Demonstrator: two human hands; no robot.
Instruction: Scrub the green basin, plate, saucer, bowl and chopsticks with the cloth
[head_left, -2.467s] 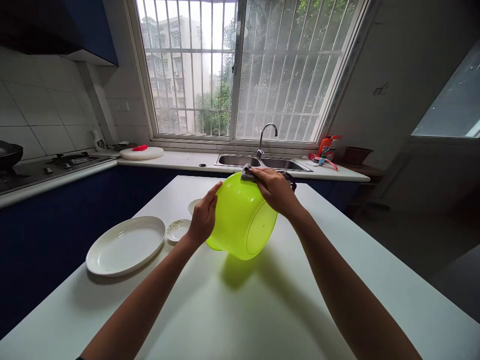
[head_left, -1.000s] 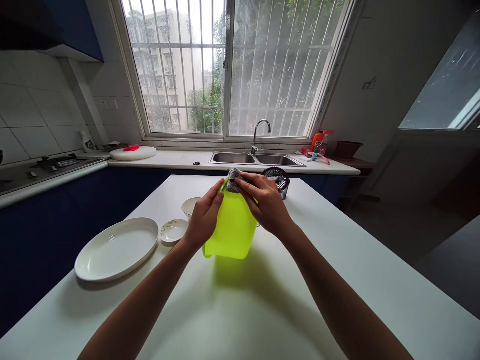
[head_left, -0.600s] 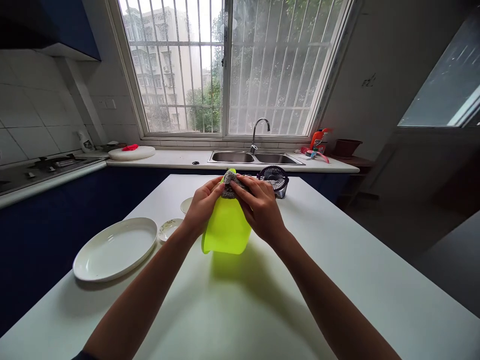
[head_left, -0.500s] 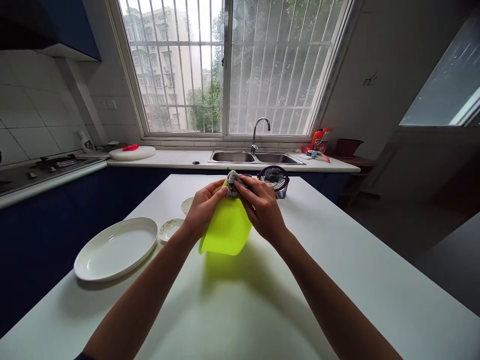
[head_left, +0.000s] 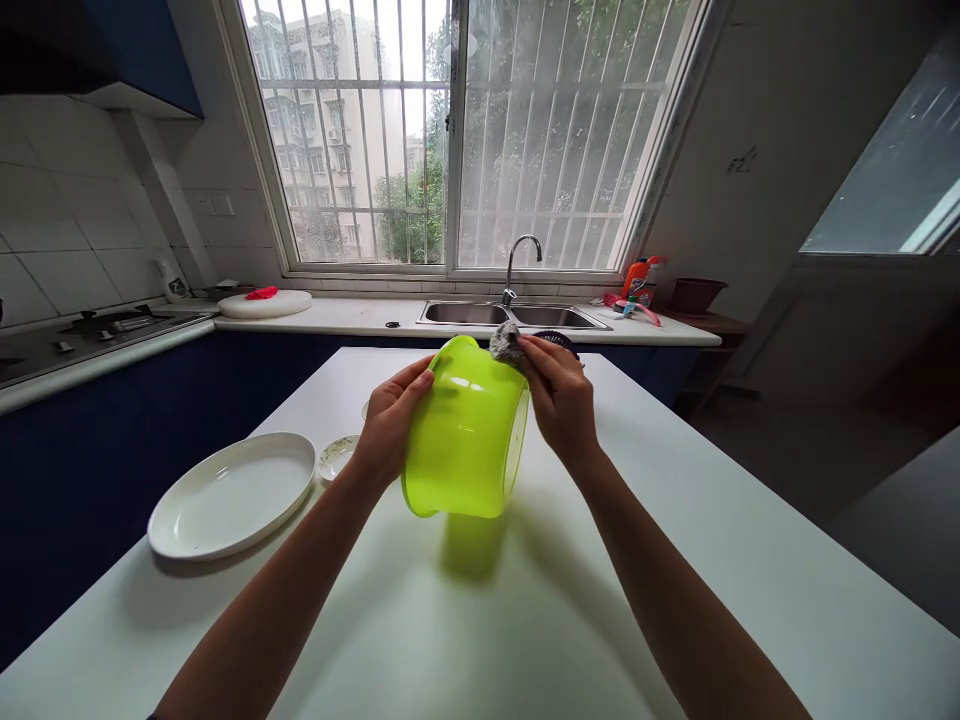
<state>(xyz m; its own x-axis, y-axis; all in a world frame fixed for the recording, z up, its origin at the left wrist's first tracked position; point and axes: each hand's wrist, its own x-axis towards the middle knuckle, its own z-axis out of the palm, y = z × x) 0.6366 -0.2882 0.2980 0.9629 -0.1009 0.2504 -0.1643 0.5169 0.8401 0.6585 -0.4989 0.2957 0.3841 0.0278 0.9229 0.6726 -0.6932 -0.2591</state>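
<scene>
A lime green plastic basin (head_left: 463,440) is held on its side above the white island counter (head_left: 480,600). My left hand (head_left: 390,420) grips its left wall, fingers curled over the rim. Pinched in my right hand (head_left: 559,400) is a grey scouring cloth (head_left: 505,344), pressed against the basin's upper right edge. Behind that hand a small dark fan (head_left: 556,340) is mostly hidden.
A large white oval plate (head_left: 232,492) and a small patterned saucer (head_left: 337,456) lie on the counter to the left. Beyond are a steel double sink (head_left: 514,315) with a tap, a white cutting board (head_left: 264,303), a stove (head_left: 97,328) and a spray bottle (head_left: 641,280).
The basin has turned and lifted, showing more of its side and base rim. My right hand slid the cloth rightward along the top edge. The view shifted slightly.
</scene>
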